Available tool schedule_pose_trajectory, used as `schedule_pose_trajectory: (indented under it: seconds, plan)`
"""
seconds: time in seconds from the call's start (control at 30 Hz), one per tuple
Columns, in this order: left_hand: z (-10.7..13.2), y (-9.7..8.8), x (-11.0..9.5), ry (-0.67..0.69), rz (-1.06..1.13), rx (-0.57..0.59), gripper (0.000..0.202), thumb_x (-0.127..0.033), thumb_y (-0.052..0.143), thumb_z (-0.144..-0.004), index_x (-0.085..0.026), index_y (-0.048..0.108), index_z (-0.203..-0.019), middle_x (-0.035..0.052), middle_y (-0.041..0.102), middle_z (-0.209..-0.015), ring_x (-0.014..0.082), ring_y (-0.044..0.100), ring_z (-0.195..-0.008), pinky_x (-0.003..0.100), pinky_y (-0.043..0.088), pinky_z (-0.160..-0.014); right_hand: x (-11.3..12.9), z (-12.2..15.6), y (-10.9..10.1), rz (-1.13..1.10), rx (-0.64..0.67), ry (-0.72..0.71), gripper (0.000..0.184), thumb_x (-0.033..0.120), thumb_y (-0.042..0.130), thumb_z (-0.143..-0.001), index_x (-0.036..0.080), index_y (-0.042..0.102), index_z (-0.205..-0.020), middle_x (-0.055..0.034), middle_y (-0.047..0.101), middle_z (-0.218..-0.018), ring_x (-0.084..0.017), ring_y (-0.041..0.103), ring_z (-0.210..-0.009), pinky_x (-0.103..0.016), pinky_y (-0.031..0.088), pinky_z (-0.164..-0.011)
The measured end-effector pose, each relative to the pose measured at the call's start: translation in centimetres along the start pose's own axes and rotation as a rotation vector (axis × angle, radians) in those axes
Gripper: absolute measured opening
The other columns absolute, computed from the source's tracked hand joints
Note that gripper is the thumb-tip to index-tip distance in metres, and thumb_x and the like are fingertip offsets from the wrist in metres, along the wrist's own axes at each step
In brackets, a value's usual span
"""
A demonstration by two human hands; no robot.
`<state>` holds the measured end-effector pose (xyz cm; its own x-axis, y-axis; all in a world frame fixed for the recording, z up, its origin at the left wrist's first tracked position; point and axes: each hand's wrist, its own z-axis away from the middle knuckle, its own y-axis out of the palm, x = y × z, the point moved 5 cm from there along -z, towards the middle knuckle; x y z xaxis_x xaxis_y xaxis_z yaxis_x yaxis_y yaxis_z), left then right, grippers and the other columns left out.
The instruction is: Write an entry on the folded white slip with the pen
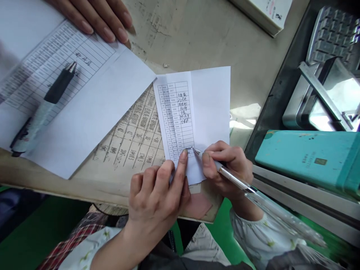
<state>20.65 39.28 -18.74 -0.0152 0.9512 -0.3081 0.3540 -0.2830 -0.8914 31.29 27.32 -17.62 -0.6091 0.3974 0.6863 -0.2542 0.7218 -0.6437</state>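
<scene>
A narrow printed form (209, 97) lies on the desk, with handwritten entries in one column of its table. My left hand (157, 195) holds it down near its lower edge; the index finger is stretched out on the paper and the other fingers are curled. My right hand (229, 165) grips a clear-barrelled pen (233, 178), its tip touching a low row of the table, just right of my left fingertip. The far end of the pen is blurred.
Another person's hand (98, 17) rests on a larger printed sheet (92, 112) at left, where a dark-and-white pen (47, 101) lies. A thick book (264, 15), keyboard (334, 33), metal device (303, 93) and turquoise box (306, 157) are at right. The desk edge (67, 193) runs below.
</scene>
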Motion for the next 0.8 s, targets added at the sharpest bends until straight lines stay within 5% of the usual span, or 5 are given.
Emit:
schedule_pose_trajectory:
  seconds: [0.8]
  plan:
    - [0.20,0.10,0.07,-0.008,0.006,0.006,0.064,-0.028,0.069,-0.091,-0.024,0.056,-0.154,0.0065,0.066,-0.097,0.0192,0.054,-0.082,0.037,0.031,-0.074,-0.24,0.12,0.01,-0.012,0.027,0.032,0.020,0.014,0.067,-0.086,0.026,0.052,-0.090,0.0046,0.066,-0.073,-0.011,0.062,-0.058,-0.022,0.051,-0.051]
